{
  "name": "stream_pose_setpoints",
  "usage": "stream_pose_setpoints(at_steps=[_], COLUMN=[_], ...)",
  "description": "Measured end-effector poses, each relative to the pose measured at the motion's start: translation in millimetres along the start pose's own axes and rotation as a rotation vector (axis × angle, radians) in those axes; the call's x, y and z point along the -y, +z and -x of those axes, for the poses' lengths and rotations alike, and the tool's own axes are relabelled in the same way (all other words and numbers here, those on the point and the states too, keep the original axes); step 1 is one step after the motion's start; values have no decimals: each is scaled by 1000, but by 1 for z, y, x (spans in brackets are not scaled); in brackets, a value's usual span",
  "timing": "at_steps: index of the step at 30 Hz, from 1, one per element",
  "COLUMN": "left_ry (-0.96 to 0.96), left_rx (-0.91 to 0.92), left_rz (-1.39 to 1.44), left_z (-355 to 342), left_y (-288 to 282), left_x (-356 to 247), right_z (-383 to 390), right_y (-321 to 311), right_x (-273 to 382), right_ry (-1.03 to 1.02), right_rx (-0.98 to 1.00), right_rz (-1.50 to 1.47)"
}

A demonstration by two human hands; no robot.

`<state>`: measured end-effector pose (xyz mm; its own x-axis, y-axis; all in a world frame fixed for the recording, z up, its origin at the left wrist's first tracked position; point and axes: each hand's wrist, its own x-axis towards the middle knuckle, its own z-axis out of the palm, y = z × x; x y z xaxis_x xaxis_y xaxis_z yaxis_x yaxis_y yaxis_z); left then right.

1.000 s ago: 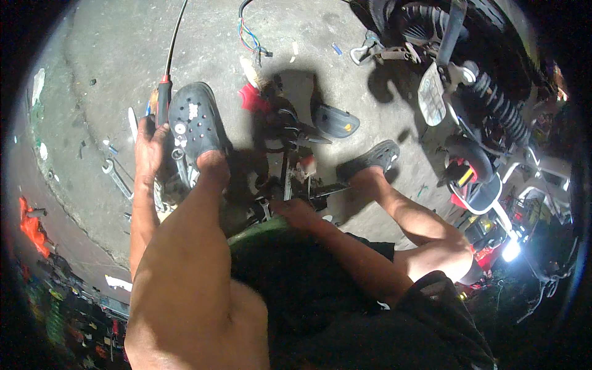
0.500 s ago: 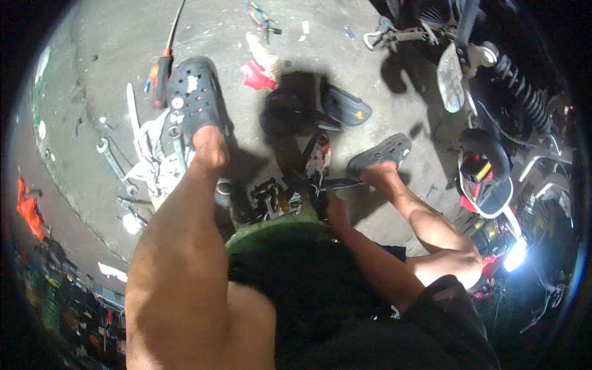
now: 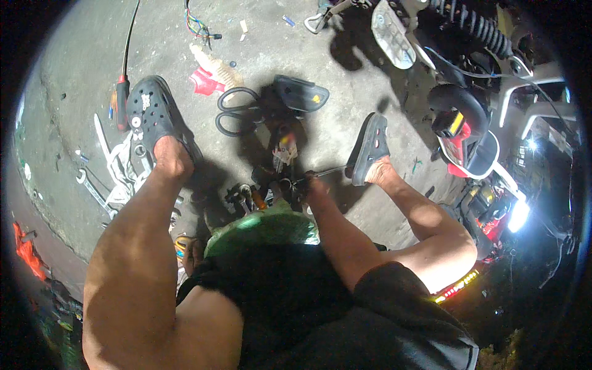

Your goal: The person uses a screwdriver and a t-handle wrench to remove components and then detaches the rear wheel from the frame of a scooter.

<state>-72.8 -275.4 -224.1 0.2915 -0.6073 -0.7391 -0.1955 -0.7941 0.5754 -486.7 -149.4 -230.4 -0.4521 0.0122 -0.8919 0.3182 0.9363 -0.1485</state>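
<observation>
My right hand (image 3: 316, 186), closed and in deep shadow, is low between my legs. A thin metal tool (image 3: 333, 169) sticks out from it toward my right foot; its kind cannot be made out. Beside that hand is a dark cluster of metal parts (image 3: 246, 196) with an orange piece, next to a rounded green surface (image 3: 265, 231). My left hand (image 3: 195, 253) shows only partly beyond my left leg, its fingers dark. It is next to a yellow, orange and blue object (image 3: 182, 244), and whether it grips that is unclear.
A red-black screwdriver (image 3: 123, 102), a wrench (image 3: 92, 188) and white cloth (image 3: 125, 166) surround my left clog (image 3: 154, 111). Ahead lie black looped handles (image 3: 237, 112), a dark plastic piece (image 3: 301, 92) and coloured wires (image 3: 197, 26). Motorcycle parts with a spring (image 3: 472, 24) and a bright lamp (image 3: 519, 216) are on the right.
The view has shifted, so floor items appear farther left and higher. My left hand now shows beside my left leg. My right hand stays low by the metal parts with the thin tool.
</observation>
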Motion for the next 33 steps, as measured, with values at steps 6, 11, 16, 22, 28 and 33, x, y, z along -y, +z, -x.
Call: stream_pose_setpoints(at_steps=[6, 11, 16, 22, 28, 33], left_ry=[91, 127, 124, 95, 217, 1078], left_rx=[95, 176, 101, -229, -980, -1276], left_rz=[-183, -411, -396, -101, 306, 195], left_z=[39, 202, 295, 258, 322, 403], left_y=[-10, -50, -92, -147, -220, -209], left_x=[-94, -252, -227, -27, -15, -125], right_z=[1, 58, 104, 122, 191, 279], right_y=[11, 33, 33, 27, 70, 90], right_x=[25, 58, 85, 86, 115, 132], right_ry=[-106, -515, -752, -960, -1133, -995], right_rx=[-76, -38, -291, -62, 378, 584], right_rz=[-29, 165, 508, 240, -39, -196])
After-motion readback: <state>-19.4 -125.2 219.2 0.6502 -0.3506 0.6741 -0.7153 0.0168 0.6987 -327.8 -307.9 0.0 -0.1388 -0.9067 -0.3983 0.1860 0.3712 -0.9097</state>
